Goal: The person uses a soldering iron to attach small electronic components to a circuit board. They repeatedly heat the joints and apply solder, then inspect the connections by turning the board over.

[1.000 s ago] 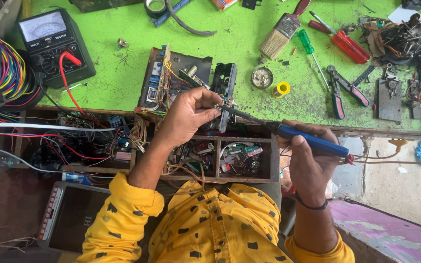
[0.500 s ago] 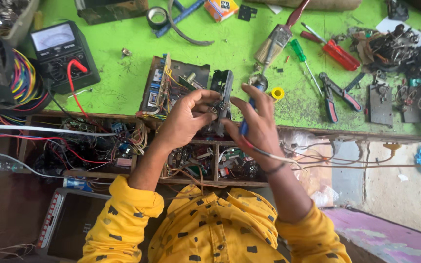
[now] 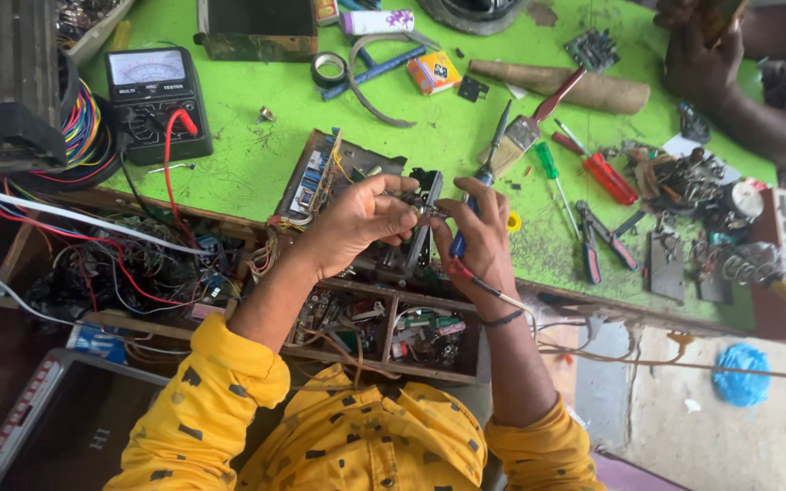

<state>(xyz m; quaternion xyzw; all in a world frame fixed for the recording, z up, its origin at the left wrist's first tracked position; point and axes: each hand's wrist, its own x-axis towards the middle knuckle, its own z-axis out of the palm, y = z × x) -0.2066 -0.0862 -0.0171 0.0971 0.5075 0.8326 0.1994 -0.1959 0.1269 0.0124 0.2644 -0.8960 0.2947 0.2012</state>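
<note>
From the head camera I look straight down at my own two hands, which meet over the near edge of the green tabletop (image 3: 256, 168). My left hand (image 3: 357, 223) has its fingers (image 3: 391, 193) closed narrowly on a small metal part (image 3: 418, 207), lifted clear of the surface so I can turn it toward my eyes. My right hand (image 3: 484, 241) comes in from the other side, fingertips pinched on the same part to steady it, with the blue-handled soldering iron (image 3: 470, 205) tucked through that grip. Its tip is hidden behind my fingers, so I can't be sure whether it touches the part. The iron's cord (image 3: 502, 298) trails back over my wrist, out of the way.

Just behind my hands lies an open circuit board (image 3: 320, 177) with loose wires, close enough to reach. The meter (image 3: 152, 95) sits at the far left, its red lead curling down. To the right lie a paintbrush (image 3: 525, 132), red and green screwdrivers (image 3: 593, 168) and pliers (image 3: 589, 245), side by side. Below the tabletop edge, a wooden tray (image 3: 393, 332) holds spare bits. Another person's hand (image 3: 698, 64) works at the far right corner.
</note>
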